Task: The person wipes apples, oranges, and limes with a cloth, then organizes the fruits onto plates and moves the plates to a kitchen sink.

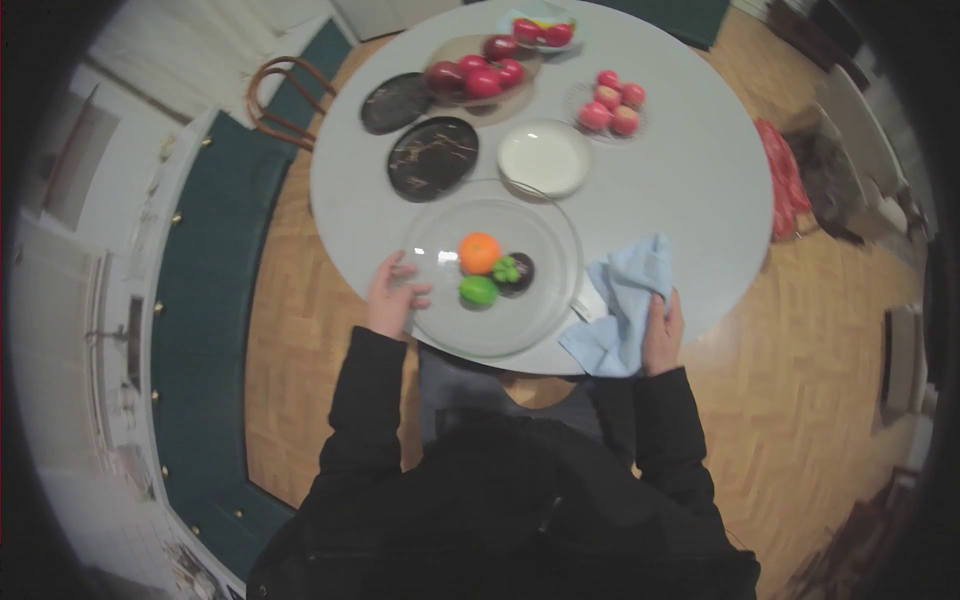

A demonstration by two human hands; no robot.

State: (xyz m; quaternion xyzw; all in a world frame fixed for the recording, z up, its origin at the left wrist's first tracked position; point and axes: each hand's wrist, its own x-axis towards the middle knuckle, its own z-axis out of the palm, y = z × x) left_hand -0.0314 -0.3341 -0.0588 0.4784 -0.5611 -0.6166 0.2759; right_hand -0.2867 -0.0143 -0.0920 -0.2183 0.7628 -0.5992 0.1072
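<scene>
Close in front of me on the table stands a large clear glass bowl (440,325). In it are an orange fruit (479,253), a green fruit that resembles a lime (478,291), and a dark round fruit with a green leafy top (516,272), like a mangosteen. My left hand (396,296) is at the bowl's left rim, its fingers apart and nothing held. To the right of the bowl, my right hand (662,335) grips the edge of a crumpled light blue cloth (625,310). A small white item (590,300) shows partly from under that cloth.
Beyond the bowl are two black marbled plates (433,158) and a white plate (545,158). Farther back, a platter of red fruit (480,75), a glass dish of pinkish-red fruit (610,105) and another small dish (545,32) stand on the round table (690,180). A wooden chair (285,100) is at left.
</scene>
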